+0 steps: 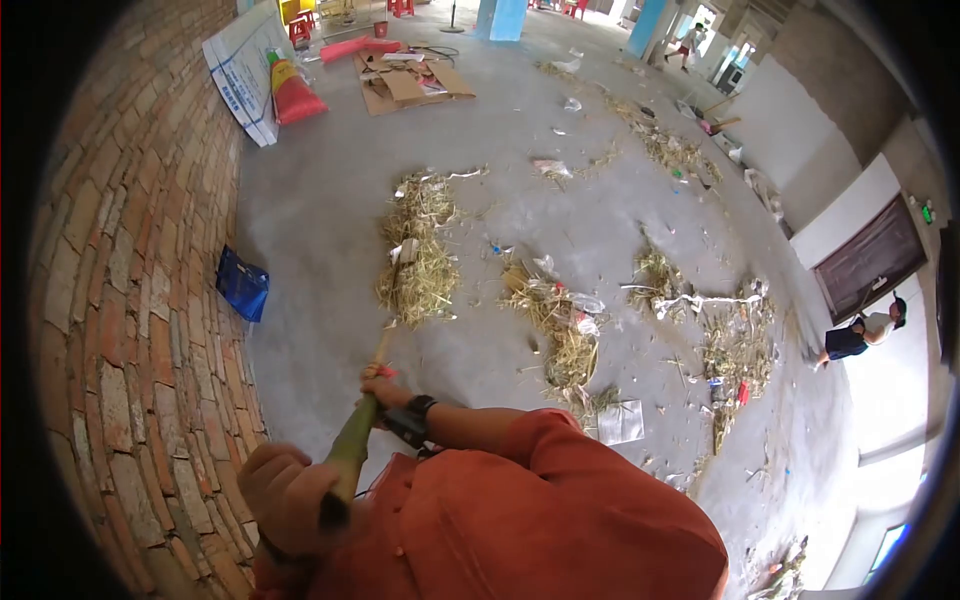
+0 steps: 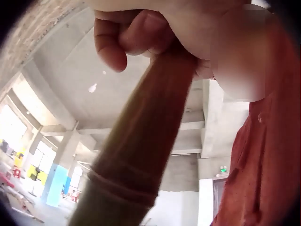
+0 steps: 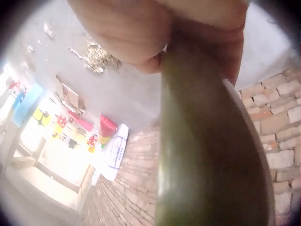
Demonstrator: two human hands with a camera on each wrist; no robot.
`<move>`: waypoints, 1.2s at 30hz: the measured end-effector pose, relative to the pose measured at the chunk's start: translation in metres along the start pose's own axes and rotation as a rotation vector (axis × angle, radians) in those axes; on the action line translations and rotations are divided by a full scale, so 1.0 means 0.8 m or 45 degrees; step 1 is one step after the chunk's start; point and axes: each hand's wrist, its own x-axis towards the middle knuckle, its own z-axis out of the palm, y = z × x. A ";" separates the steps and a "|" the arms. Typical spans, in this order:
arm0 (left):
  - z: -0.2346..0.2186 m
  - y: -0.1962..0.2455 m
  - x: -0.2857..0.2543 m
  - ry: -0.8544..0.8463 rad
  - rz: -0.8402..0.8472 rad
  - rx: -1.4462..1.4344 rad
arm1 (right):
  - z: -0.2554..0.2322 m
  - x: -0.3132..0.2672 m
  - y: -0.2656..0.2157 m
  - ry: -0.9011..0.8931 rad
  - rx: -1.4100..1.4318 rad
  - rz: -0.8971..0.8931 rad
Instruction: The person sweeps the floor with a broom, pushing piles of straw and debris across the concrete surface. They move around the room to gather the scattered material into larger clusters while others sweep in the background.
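Observation:
A green bamboo pole (image 1: 352, 445) slants away from my body in the head view, its near end thick and dark. My left hand (image 1: 285, 498) grips it close to that near end. Farther down, my right hand (image 1: 384, 389), with a black band on the wrist, holds the same pole beside a bit of red. The pole's pale far part (image 1: 384, 345) runs to the edge of a straw heap (image 1: 420, 260). In the left wrist view, fingers (image 2: 146, 33) curl at the jointed bamboo. The right wrist view shows the right hand (image 3: 131, 33) around the smooth green stem.
A brick wall (image 1: 130, 350) rises close on the left, with a blue bag (image 1: 243, 285) at its foot. More straw mixed with litter (image 1: 565, 345) lies to the right. Flattened cardboard (image 1: 415, 85) and a red sack (image 1: 297, 92) are farther off. Another person (image 1: 862, 335) stands at right.

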 end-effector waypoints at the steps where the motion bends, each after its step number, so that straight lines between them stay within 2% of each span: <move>1: 0.007 -0.002 0.009 -0.041 0.045 0.037 | 0.040 -0.017 -0.073 0.090 0.842 0.703; 2: 0.021 -0.005 0.013 -0.037 0.052 0.041 | 0.044 -0.004 -0.057 0.086 0.839 0.695; 4: 0.058 -0.015 0.015 -0.055 0.029 0.017 | 0.048 0.033 0.001 -0.336 0.647 0.502; 7: 0.095 -0.030 0.008 -0.069 0.031 -0.043 | 0.022 0.013 0.003 -0.376 0.572 0.504; 11: 0.091 -0.045 -0.013 -0.136 0.006 -0.081 | -0.023 -0.012 0.002 -0.424 0.466 0.534; 13: 0.084 -0.048 -0.020 -0.061 0.010 -0.107 | -0.049 -0.017 -0.010 0.038 0.182 0.626; 14: 0.083 -0.052 -0.025 -0.057 0.007 -0.116 | -0.058 -0.030 -0.024 0.047 0.177 0.630; 16: 0.082 -0.067 -0.036 0.010 -0.017 -0.143 | -0.041 -0.068 -0.116 0.123 -0.247 0.559; 17: 0.086 -0.075 -0.042 0.019 -0.004 -0.150 | -0.052 -0.065 -0.112 0.134 -0.253 0.548; 19: 0.097 -0.090 -0.064 0.085 -0.201 -0.184 | -0.094 -0.051 -0.084 0.371 0.251 0.823; 20: 0.102 -0.100 -0.078 0.088 -0.195 -0.187 | -0.106 -0.051 -0.082 0.374 0.251 0.818; 22: 0.111 -0.116 -0.108 0.039 -0.695 -0.394 | -0.130 -0.062 -0.087 0.529 0.369 0.769; 23: 0.111 -0.120 -0.118 0.040 -0.688 -0.395 | -0.136 -0.070 -0.087 0.531 0.371 0.761; 25: 0.109 -0.125 -0.132 0.077 -0.900 -0.520 | -0.149 -0.085 -0.088 0.740 0.344 0.583; 28: 0.086 -0.122 -0.138 0.151 -1.016 -0.675 | -0.164 -0.097 -0.091 0.849 0.366 0.506; 29: 0.077 -0.122 -0.141 0.156 -1.010 -0.675 | -0.166 -0.099 -0.092 0.828 0.497 0.575; 32: 0.047 -0.118 -0.142 0.275 -0.942 -0.649 | -0.173 -0.066 -0.037 0.765 0.355 0.536; 34: 0.025 -0.109 -0.136 0.328 -0.795 -0.479 | -0.138 -0.062 -0.049 0.707 0.454 0.597; 36: 0.001 -0.104 -0.137 0.279 -0.815 -0.402 | -0.083 -0.065 -0.086 0.760 0.427 0.632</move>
